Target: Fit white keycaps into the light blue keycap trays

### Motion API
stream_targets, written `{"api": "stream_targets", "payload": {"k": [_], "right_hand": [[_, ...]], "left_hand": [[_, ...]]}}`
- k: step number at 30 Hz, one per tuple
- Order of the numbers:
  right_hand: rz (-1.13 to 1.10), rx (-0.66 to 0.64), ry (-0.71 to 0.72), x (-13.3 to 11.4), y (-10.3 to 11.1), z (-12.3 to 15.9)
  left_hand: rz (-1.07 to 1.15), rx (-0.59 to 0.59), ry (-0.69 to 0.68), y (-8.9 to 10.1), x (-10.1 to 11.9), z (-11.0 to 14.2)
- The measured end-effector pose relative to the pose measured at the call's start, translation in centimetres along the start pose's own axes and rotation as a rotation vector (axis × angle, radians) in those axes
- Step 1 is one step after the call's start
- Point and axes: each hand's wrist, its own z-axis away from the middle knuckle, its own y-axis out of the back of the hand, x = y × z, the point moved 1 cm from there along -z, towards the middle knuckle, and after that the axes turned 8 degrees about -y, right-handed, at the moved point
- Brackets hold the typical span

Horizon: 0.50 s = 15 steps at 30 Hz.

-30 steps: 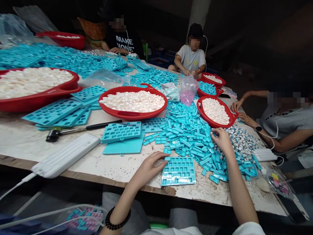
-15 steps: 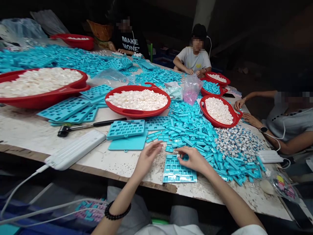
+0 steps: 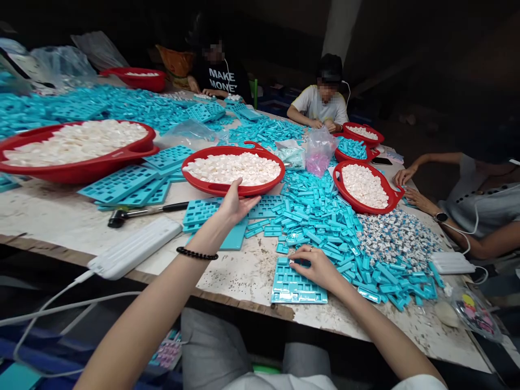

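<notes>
My left hand (image 3: pixel 234 206) reaches out over the table with fingers spread, open, just at the near rim of a red basin (image 3: pixel 221 189) full of small white pieces. My right hand (image 3: pixel 316 264) rests on the top edge of a teal plastic tray (image 3: pixel 296 286) with rectangular pockets, fingers curled and pressing on small teal pieces there; what they pinch is hidden. A heap of loose teal plastic pieces (image 3: pixel 320 216) lies right beside the tray.
Stacked teal trays (image 3: pixel 199 211) lie under my left arm, with a hammer (image 3: pixel 142 212) and a white power bank (image 3: pixel 136 249) to the left. More red basins (image 3: pixel 77 170) (image 3: pixel 365 187) stand around. Three people sit across and to the right. The table edge (image 3: pixel 244 303) is near.
My left hand lifted off the table beside the tray and reached forward to the red basin's rim. My right hand came back from the teal heap and stayed on the tray.
</notes>
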Motion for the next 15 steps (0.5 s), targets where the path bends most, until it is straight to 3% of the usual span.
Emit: {"api": "stream_targets", "payload": {"k": [7,15], "right_hand": [[0.033,-0.002,0.052,0.0,0.3,0.2],[0.09,0.018,0.051,-0.2,0.1,0.1]], "left_hand": [[0.047,0.076,-0.07,-0.4,-1.5,-2.2],[0.036,0.086,-0.044,-0.4,-0.4,-2.0]]}}
